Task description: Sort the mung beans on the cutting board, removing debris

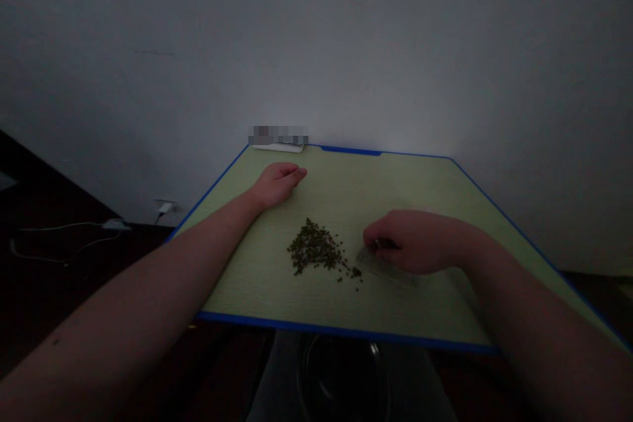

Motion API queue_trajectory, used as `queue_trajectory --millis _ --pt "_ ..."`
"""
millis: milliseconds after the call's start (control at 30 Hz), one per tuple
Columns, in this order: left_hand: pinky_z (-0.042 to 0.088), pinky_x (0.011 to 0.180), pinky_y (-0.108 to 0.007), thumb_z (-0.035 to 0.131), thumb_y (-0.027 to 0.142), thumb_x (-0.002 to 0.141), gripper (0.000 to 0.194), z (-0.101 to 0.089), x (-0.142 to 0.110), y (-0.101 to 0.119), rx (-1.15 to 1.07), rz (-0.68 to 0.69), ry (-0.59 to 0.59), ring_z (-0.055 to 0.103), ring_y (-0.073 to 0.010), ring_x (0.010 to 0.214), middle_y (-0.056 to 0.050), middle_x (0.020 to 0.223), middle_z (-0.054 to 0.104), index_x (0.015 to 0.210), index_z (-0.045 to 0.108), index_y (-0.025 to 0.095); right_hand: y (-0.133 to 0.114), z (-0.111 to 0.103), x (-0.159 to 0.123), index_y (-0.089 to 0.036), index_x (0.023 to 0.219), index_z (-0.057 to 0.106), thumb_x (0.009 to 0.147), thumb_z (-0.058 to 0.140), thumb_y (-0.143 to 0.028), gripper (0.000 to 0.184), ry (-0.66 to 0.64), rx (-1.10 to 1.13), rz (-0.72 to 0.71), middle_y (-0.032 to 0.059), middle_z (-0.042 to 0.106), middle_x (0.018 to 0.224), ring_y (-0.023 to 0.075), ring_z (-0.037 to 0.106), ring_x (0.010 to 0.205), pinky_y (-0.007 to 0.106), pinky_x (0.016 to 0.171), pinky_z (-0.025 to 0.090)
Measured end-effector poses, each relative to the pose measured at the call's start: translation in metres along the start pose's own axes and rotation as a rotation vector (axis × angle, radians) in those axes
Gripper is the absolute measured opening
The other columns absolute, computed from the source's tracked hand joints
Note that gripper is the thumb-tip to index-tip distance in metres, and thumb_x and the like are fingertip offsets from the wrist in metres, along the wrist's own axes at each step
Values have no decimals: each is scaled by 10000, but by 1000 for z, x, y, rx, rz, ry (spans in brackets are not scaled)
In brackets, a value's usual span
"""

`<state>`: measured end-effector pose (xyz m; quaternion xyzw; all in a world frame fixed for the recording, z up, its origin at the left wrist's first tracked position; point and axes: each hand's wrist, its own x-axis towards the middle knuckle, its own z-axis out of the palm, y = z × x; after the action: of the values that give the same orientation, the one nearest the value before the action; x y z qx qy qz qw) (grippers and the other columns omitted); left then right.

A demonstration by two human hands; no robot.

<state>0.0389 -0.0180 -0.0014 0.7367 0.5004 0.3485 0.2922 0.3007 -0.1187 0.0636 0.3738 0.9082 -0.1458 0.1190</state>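
A loose pile of small, dark greenish-brown grains [314, 247] lies in the middle of the table, with a thinner trail running right. Just right of that trail is a clear plastic bag [388, 270], lying low on the tabletop with a few grains near its left end. My right hand [418, 241] is closed over the bag, thumb and fingers pinching it. Beyond the pile on the left, my left hand [279, 184] rests on the table, its fingers curled in and thumb against them. Whatever it holds, if anything, is hidden.
The pale green table [395, 178] has a blue edge and stands against a wall. At its far left corner sits a white flat object [277, 148], partly blurred out. A dark round container with a shiny rim [302, 369] is below the front edge. Cables [59, 227] lie left.
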Motion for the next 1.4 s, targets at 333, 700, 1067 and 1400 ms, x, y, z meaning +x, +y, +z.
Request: queue_trajectory --millis 333,700,1067,1400 --pt "223 466 -235 420 478 790 406 -1 1 -1 22 34 5 298 -72 442 53 438 326 522 384 175 -8 -1 2 -202 827 647 733 509 -216 168 -29 66 -92 25 651 761 134 521 613 242 525 303" --pt "218 456 -234 433 475 788 402 0 1 -1 2 20 -4 293 -70 429 57 430 317 522 381 177 -10 1 2 -196 825 655 725 508 -209 179 -47 82 -99 28 653 746 137 529 609 241 526 317" --pt "225 457 -231 428 475 789 403 -1 1 0 1 33 1 296 -71 439 54 436 324 521 370 179 -7 0 1 -189 760 641 701 497 -191 155 -37 52 -78 18 634 704 127 502 574 241 506 299" --pt "222 466 -236 425 499 780 415 0 1 0 3 19 6 305 -77 447 50 442 333 521 382 178 -8 1 3 -181 783 636 722 496 -200 153 -44 61 -99 33 632 723 139 517 604 248 533 318"
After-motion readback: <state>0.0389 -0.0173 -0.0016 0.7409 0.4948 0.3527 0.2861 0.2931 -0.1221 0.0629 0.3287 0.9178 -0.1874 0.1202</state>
